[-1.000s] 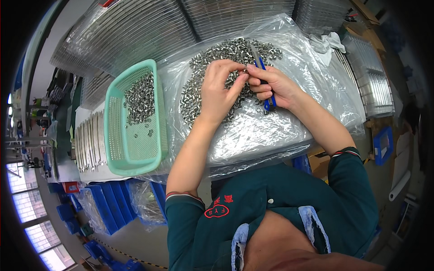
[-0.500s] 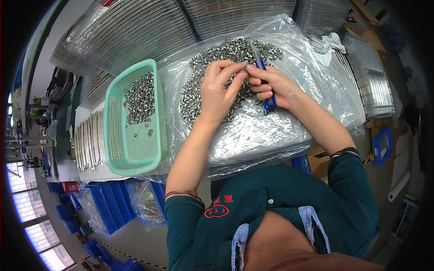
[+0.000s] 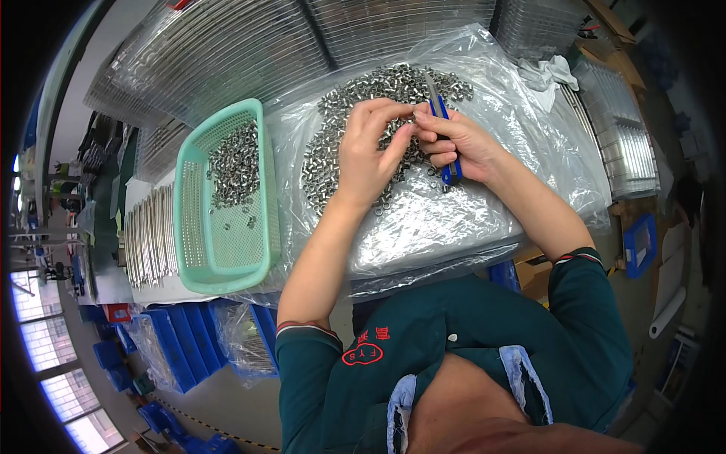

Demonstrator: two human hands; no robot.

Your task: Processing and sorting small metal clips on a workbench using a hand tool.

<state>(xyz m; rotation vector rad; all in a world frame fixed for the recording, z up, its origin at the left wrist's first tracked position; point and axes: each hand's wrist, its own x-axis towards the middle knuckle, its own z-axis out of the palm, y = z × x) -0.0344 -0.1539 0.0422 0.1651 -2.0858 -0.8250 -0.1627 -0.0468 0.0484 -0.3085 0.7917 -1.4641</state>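
Left hand: thumb and forefinger bent toward the right hand's fingertips — whether they pinch a ring, I cannot tell.
Right hand: fingers wrapped around the utility knife.
Knife change: blade tip swung slightly rightward since half a second ago.
Knife look: blue handle, grey blade bared — pointing away from the person, above the rings.
Metal rings: small, shiny, heaped on clear plastic sheeting.
Mint-green basket: left of the heap, holding small metal pieces; unmoved.
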